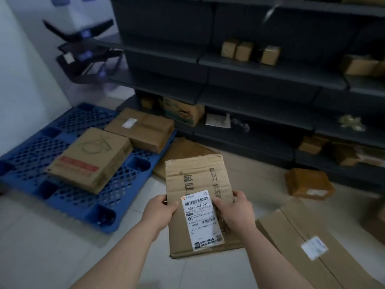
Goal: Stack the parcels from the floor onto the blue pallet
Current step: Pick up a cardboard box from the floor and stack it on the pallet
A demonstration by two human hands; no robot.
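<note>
I hold a flat cardboard parcel (200, 180) with a white shipping label in front of me, above the tiled floor. My left hand (159, 211) grips its left edge and my right hand (235, 211) grips its right edge, thumbs on top. The blue pallet (68, 197) lies on the floor at the left. Two brown boxes rest on it: a near box with a red stripe (91, 157) and a far box with a small white label (143, 128). Loose parcels on the floor include a small box (308, 183) at the right and a large flat box (312, 247) at the lower right.
Dark metal shelving (260, 80) runs along the back and holds several small boxes. Another flat carton (183, 151) lies on the floor behind the held parcel, beside the pallet. A white wall stands at the left, with black trays (83, 59) mounted near it.
</note>
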